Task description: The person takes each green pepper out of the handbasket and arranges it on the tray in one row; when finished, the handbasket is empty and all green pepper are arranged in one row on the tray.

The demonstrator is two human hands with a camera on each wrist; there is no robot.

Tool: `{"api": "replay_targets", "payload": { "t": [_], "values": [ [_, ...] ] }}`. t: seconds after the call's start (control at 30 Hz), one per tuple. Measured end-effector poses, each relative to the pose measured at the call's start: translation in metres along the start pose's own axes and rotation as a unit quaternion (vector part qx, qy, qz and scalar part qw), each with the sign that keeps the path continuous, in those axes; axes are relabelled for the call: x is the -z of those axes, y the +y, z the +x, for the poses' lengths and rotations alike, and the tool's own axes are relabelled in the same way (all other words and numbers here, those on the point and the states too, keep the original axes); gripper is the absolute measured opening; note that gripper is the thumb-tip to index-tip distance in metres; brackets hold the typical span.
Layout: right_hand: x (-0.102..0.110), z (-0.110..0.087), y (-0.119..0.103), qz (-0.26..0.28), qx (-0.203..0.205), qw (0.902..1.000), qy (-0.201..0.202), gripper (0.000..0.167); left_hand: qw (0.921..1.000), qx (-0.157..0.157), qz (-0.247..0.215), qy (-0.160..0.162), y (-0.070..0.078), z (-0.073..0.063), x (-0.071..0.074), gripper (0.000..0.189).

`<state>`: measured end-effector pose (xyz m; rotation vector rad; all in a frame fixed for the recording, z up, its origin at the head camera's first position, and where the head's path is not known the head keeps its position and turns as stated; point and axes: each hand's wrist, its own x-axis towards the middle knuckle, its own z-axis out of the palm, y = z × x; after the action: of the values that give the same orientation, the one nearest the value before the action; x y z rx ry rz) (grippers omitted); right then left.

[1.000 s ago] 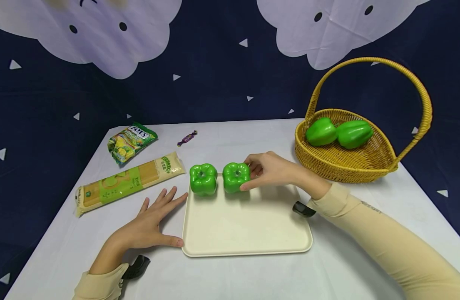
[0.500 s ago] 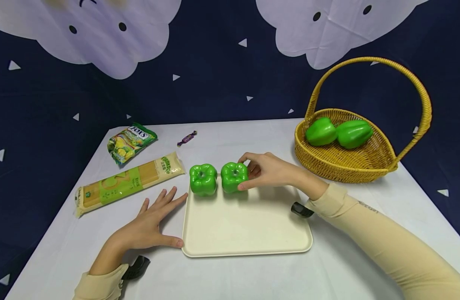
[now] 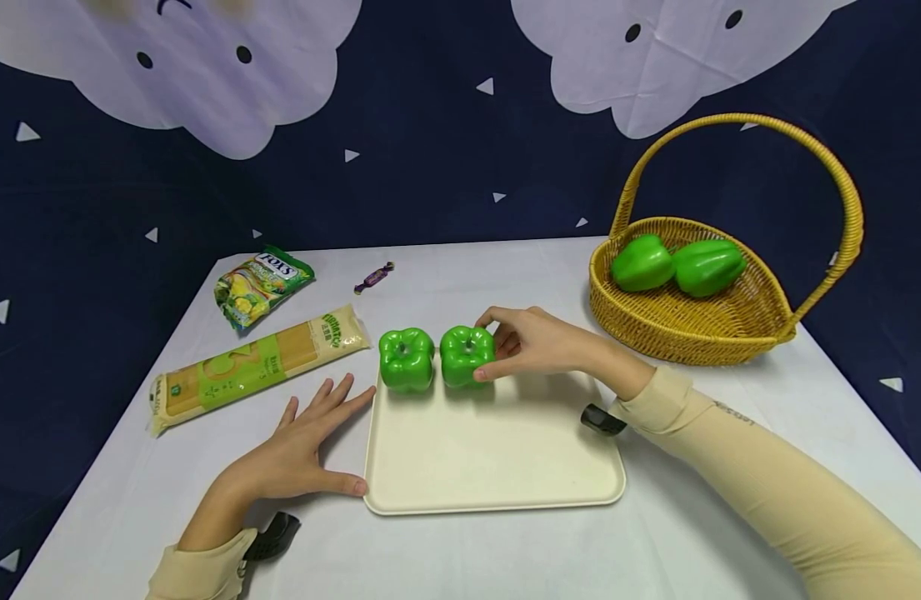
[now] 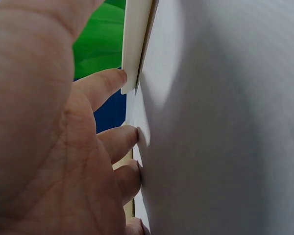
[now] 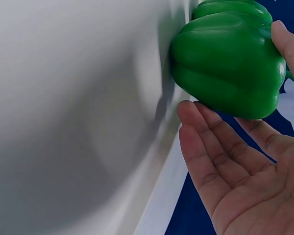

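Looking smooth and glossy, like plastic, on the lobed green bell peppers (image 3: 463,357). Showing smooth, rather matt plastic on the rectangular cream tray (image 3: 498,458). Appearing rough and woven on the oval yellow wicker basket (image 3: 666,336). Looking matt and soft on the white tablecloth (image 3: 505,554).

place: pretty much a staged set, can't tell what room | giveaway: white tabletop (image 3: 505,550), navy cartoon-cloud cloth backdrop (image 3: 430,167) behind its far edge
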<state>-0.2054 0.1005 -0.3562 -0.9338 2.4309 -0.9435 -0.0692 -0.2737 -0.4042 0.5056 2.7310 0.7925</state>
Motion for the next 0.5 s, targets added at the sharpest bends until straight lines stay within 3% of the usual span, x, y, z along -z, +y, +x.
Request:
{"api": "replay_targets", "payload": {
  "t": [0.5],
  "values": [
    [-0.0008,0.0010,0.0027,-0.006,0.002,1.0000,-0.007,0.070,1.0000,0.000,-0.003,-0.003,0.0015,-0.0002,0.0013,0.123]
  ]
}}
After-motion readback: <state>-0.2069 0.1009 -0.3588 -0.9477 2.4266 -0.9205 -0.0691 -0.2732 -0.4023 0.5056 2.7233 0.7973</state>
